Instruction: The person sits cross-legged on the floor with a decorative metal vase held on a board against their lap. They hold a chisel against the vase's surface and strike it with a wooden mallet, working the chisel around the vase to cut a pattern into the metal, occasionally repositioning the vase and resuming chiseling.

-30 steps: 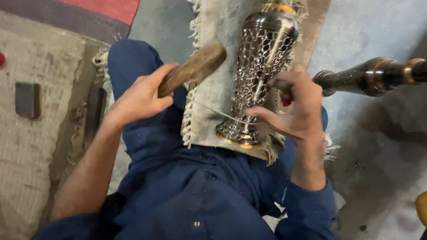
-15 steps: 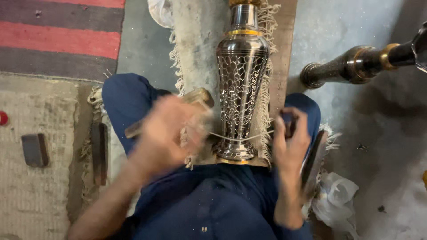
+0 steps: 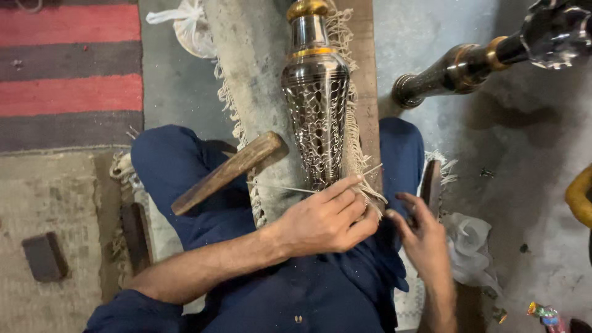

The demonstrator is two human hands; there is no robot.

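Vase (image 3: pixel 317 117) lying on fringed mat (image 3: pixel 259 74) across lap. Left hand (image 3: pixel 324 219) pinching wire (image 3: pixel 280 187) at base; right hand (image 3: pixel 422 237) open beside. Hammer (image 3: pixel 228 172) resting alongside. Best keep wire taut, flat against lattice.

Fringed mat (image 3: pixel 259 80) on plank (image 3: pixel 364 74), bearing pierced metal vase (image 3: pixel 316 105).

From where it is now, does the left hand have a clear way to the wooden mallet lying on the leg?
Probably yes. The left hand rests at the base of the pierced metal vase, and the wooden mallet lies free just beside it on the blue-clad leg, with nothing between them. The right hand is off to the other side.
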